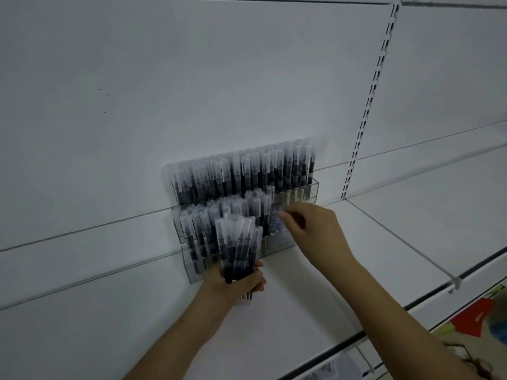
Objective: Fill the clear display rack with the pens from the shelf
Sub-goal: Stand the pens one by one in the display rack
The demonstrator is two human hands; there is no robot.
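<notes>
Clear acrylic tiered display rack (310,192) stands on white metal shelf (315,305), backed against white rear panel (192,78). Back tier packed across its whole width with upright black pens (241,171) in clear caps. Middle tier filled on left part only; its right part shows bare holes, bluish through the plastic. Front tier mostly hidden behind left hand's bundle.

Left hand (241,283) in front of rack's lower left, fingers wrapped tight round a bundle of pens (237,245), caps up, barrels dark, butt ends poking out below the fist.

Right hand (312,229) reaches in from the right to the bare part of middle tier, thumb and fingers pinched round something dark and small near the fingertips; blurred, looks like a single pen but cannot tell for sure. Fingertips just beside the last filled column of middle tier.

Slotted upright rail (370,100) runs up the panel right of rack. Red item (472,318) and blurred coloured clutter below shelf edge at lower right.
</notes>
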